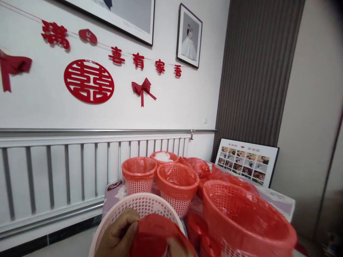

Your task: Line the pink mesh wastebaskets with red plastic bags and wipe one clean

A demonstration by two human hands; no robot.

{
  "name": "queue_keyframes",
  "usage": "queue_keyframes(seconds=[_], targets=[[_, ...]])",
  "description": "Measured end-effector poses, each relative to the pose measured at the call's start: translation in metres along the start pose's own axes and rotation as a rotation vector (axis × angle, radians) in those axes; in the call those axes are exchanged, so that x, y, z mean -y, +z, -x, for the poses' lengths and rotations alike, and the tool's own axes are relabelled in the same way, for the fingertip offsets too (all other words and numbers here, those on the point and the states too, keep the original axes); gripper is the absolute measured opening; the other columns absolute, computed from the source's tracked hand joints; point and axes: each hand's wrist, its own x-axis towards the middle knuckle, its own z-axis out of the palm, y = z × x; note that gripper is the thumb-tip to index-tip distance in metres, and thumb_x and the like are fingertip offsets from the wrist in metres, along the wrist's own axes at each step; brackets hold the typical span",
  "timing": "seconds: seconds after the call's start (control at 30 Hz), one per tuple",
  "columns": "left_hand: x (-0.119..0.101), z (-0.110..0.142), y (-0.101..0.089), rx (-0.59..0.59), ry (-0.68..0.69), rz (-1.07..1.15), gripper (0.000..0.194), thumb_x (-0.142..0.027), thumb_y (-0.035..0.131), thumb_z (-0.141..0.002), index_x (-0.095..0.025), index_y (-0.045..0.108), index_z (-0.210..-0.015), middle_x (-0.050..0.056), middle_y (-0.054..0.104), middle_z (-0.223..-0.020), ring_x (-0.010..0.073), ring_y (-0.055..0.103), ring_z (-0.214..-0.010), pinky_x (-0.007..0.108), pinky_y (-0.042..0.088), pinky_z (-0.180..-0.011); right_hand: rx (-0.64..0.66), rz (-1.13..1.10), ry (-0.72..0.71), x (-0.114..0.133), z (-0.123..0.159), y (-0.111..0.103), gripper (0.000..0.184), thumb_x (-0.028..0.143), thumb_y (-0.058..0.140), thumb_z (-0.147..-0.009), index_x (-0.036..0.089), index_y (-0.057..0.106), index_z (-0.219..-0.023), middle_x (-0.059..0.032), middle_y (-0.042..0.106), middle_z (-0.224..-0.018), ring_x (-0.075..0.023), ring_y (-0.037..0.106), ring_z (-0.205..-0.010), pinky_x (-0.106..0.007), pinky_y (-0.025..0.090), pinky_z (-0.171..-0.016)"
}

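Note:
My left hand (120, 232) is closed, with thumb and fingers pinching the edge of a roll of red plastic bags (151, 233). Blurred at the bottom of the view, my right hand (177, 247) is against the roll's right side, its fingers mostly hidden by the red plastic. Both hands are over a pale pink perforated basket (158, 200), which shows no red lining on its visible rim. Two more red rolls, one behind (197, 225) and one in front (210, 245), stand to the right of this basket.
Several baskets lined with red plastic stand around: a left one (139, 167), a middle one (177, 178), a large right one (249, 214) and a back one (164, 156) holding something white. Red bags (198, 165) lie behind. Glasses (114, 185) rest near the table's left edge, by a radiator (66, 175).

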Motion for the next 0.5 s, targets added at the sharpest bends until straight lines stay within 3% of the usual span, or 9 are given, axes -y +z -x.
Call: queue_keyframes(seconds=[0.07,0.13,0.2,0.23,0.33,0.5], targets=[[0.003,0.002,0.000,-0.049,-0.074,0.062,0.032,-0.051,0.055,-0.093,-0.023,0.065,-0.079,-0.001,0.056,-0.080,0.0148,0.053,-0.076,0.024,0.046,-0.074,0.055,-0.346,0.159,-0.004,-0.002,0.002,0.057,0.047,0.029,-0.108,0.015,0.072,-0.089,-0.0013,0.072,-0.076,-0.0082,0.063,-0.056,-0.017,0.051,-0.051],[0.006,0.003,0.001,-0.058,-0.086,0.075,0.032,-0.053,0.056,-0.092,-0.024,0.067,-0.083,-0.002,0.055,-0.080,0.0150,0.054,-0.077,0.024,0.047,-0.075,0.165,-0.944,0.490,-0.004,-0.004,0.005,0.059,0.051,0.025,-0.107,0.018,0.070,-0.088,-0.0025,0.070,-0.070,-0.0112,0.064,-0.057,-0.019,0.050,-0.051],[0.010,0.003,0.001,-0.051,-0.050,0.049,0.031,-0.051,0.054,-0.093,-0.025,0.070,-0.086,-0.002,0.056,-0.079,0.0154,0.055,-0.078,0.024,0.048,-0.075,0.284,-1.432,0.773,0.000,-0.007,0.009,0.042,0.057,0.052,-0.097,0.020,0.068,-0.089,-0.0016,0.067,-0.073,-0.0138,0.064,-0.064,-0.024,0.052,-0.061],[0.011,0.003,0.001,-0.046,-0.017,0.028,0.029,-0.049,0.055,-0.094,-0.025,0.071,-0.088,-0.001,0.058,-0.081,0.0157,0.056,-0.079,0.023,0.048,-0.076,0.329,-1.546,0.839,0.003,-0.008,0.011,0.033,0.054,0.068,-0.088,0.021,0.067,-0.088,0.0003,0.066,-0.073,-0.0138,0.062,-0.066,-0.025,0.052,-0.066],[0.014,0.000,0.001,-0.040,0.092,-0.014,0.019,-0.040,0.059,-0.093,-0.028,0.074,-0.092,0.001,0.066,-0.091,0.0170,0.060,-0.088,0.025,0.050,-0.085,0.364,-1.610,0.865,0.015,-0.014,0.016,0.036,0.036,0.091,-0.064,0.022,0.063,-0.082,0.0046,0.061,-0.071,-0.0121,0.058,-0.066,-0.024,0.048,-0.068],[0.009,0.001,0.002,-0.051,0.132,-0.028,0.019,-0.037,0.061,-0.092,-0.028,0.077,-0.086,0.001,0.068,-0.085,0.0166,0.061,-0.082,0.024,0.052,-0.081,0.316,-1.547,0.842,0.022,-0.020,0.015,0.043,0.050,0.086,-0.065,0.021,0.055,-0.068,0.0051,0.054,-0.063,-0.0113,0.051,-0.060,-0.026,0.045,-0.065]])
